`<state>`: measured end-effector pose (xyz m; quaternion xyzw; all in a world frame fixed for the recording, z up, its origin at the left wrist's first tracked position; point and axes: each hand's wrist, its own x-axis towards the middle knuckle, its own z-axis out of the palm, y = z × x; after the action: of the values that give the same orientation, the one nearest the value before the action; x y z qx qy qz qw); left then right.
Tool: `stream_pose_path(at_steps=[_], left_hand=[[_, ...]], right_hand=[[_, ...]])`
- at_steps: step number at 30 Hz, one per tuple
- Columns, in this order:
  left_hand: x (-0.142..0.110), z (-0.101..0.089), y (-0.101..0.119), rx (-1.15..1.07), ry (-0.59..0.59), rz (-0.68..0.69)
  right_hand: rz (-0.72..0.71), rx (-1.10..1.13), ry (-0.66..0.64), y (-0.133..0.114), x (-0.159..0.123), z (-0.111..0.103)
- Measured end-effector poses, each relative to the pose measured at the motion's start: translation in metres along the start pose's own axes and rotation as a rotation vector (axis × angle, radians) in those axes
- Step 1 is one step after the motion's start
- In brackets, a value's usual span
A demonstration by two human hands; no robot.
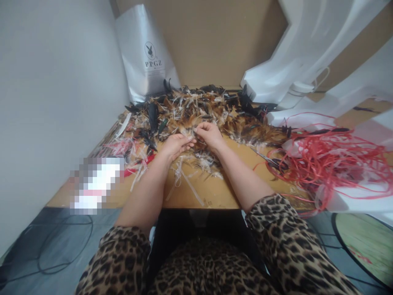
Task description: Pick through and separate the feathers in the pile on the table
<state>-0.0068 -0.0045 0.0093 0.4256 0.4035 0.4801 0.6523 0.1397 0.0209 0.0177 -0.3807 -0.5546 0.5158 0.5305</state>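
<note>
My left hand [179,145] and my right hand [209,135] meet over the table at the near side of a wide heap of brown and black feathers [199,100]. Fingers of both hands are pinched together on the pale quill ends of a small bunch of feathers [188,130], whose tips point away from me. The exact grip is too small to make out. Below the hands lie loose feathers [208,164] and thin clear strips [187,182]. Dark-handled scissors [278,163] rest to the right of my right forearm.
A tangle of red plastic string [334,164] spreads over the table's right side. A silver bag [144,61] stands at the back left. White sheeting [285,61] and a white container [296,94] are at the back right. Red and pink strips [123,147] lie on the left.
</note>
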Motion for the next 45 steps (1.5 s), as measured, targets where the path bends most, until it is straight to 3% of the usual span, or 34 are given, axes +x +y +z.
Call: stream_pose_path(at_steps=[8,14,29,40,45], left_hand=[[0.0,0.0,0.001,-0.011,0.017,0.003],[0.001,-0.002,0.001,0.002,-0.015,0.019],[0.0,-0.001,0.003,-0.111,-0.039,-0.038],[0.007,-0.007,0.004,-0.28,0.058,0.051],[0.008,-0.009,0.005,-0.26,0.086,0.05]], right_hand=[[0.044,0.03,0.006,-0.001,-0.001,0.002],[0.133,0.059,-0.06,-0.004,-0.005,0.003],[0.18,0.105,-0.072,-0.005,-0.006,0.004],[0.191,-0.197,-0.196,-0.013,-0.014,0.01],[0.1,-0.257,-0.293,-0.013,-0.014,0.006]])
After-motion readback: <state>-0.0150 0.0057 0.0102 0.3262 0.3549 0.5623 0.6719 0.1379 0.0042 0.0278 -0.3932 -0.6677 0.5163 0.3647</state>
